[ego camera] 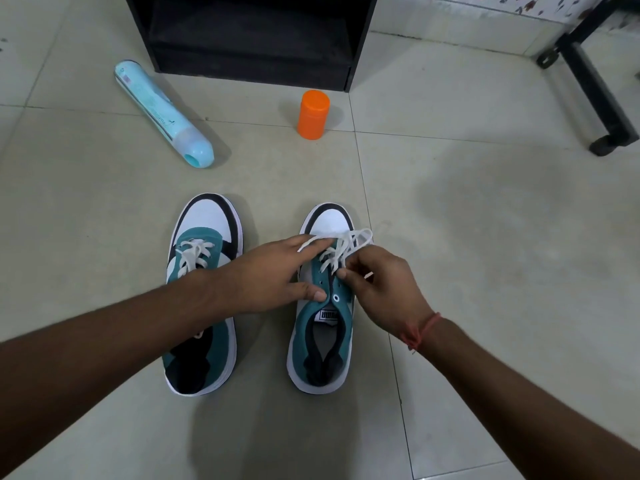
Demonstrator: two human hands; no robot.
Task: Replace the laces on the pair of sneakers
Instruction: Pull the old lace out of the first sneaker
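Observation:
Two teal, white and black sneakers stand side by side on the floor, toes pointing away from me. The left sneaker (pixel 204 237) has a white lace threaded through it, and my left forearm crosses over its middle. The right sneaker (pixel 325 341) has its white lace (pixel 346 244) partly undone, with loose loops near the toe and empty upper eyelets. My left hand (pixel 273 275) lies flat on this shoe, thumb by the top eyelet, fingers spread under a strand. My right hand (pixel 381 285) pinches the lace at the eyelets.
A light blue spray can (pixel 166 116) lies on the tiled floor at the back left. An orange capped container (pixel 313 114) stands behind the shoes. A black cabinet (pixel 252 39) is at the back, and a black metal frame leg (pixel 595 84) at the right.

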